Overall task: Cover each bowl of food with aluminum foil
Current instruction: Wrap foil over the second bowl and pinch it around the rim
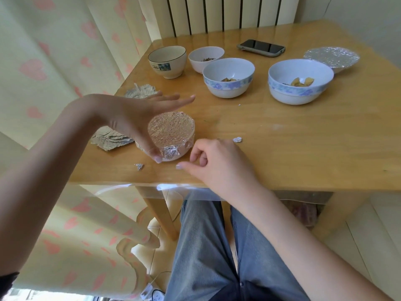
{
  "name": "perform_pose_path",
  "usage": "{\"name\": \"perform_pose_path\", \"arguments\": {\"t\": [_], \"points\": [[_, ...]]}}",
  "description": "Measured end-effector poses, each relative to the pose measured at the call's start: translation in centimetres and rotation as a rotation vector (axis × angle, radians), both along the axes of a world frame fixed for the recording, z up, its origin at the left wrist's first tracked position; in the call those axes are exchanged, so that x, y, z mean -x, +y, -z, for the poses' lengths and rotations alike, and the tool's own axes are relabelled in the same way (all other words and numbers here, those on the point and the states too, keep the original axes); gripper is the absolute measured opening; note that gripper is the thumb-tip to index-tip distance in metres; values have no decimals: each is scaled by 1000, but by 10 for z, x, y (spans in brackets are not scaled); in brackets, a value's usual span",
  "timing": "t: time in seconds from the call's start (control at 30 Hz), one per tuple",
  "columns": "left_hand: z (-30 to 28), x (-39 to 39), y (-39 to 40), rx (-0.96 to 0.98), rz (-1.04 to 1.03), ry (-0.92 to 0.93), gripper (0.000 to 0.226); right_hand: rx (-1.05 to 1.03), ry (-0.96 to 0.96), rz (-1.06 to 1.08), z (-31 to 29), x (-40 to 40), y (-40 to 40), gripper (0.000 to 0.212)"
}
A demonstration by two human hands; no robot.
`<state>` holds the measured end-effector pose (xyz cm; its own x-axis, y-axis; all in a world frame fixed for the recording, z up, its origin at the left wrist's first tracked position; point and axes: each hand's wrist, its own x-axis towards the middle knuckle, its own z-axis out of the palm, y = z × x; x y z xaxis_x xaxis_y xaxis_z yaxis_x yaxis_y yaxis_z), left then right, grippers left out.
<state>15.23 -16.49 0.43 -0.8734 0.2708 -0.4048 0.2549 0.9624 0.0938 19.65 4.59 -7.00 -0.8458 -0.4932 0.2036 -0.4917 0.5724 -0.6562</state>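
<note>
Right hand (217,164): loosely curled, holding nothing, just beside the foil-covered bowl (171,133) near the table (282,148) front edge. Left hand (138,118): spread open, thumb tip on the bowl's foil flap. Beyond: four uncovered bowls (228,77), another foil-covered dish (331,58).

Silver crinkled foil (171,127) tops the near bowl. Two white bowls (228,77) wear blue flower bands, the far-left cream bowl (167,61) a dark rim. Honey-wood table (293,137), pink-hearted cream curtain (43,61), blue jeans (206,246).
</note>
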Motion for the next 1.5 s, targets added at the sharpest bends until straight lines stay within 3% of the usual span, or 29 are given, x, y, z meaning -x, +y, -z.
{"name": "perform_pose_path", "arguments": {"t": [0.13,0.27,0.4,0.53,1.1,1.5], "points": [[2,3,-6,-41,-64,-80,129,-4,117,81,2,-10,-20,48],[5,4,-8,-23,-80,-94,132,59,236,94,8,-12,-30,47],[2,-1,-1,-8,-80,-115,136,166,148,46,15,-6,-26,39],[2,-8,4,-99,5,-115,120,157,145,79,16,-3,-25,33],[5,-15,8,-128,25,-88,113,230,215,108,21,16,-3,42],[4,-17,10,-109,16,-121,113,337,31,21,11,30,-12,36]]}}
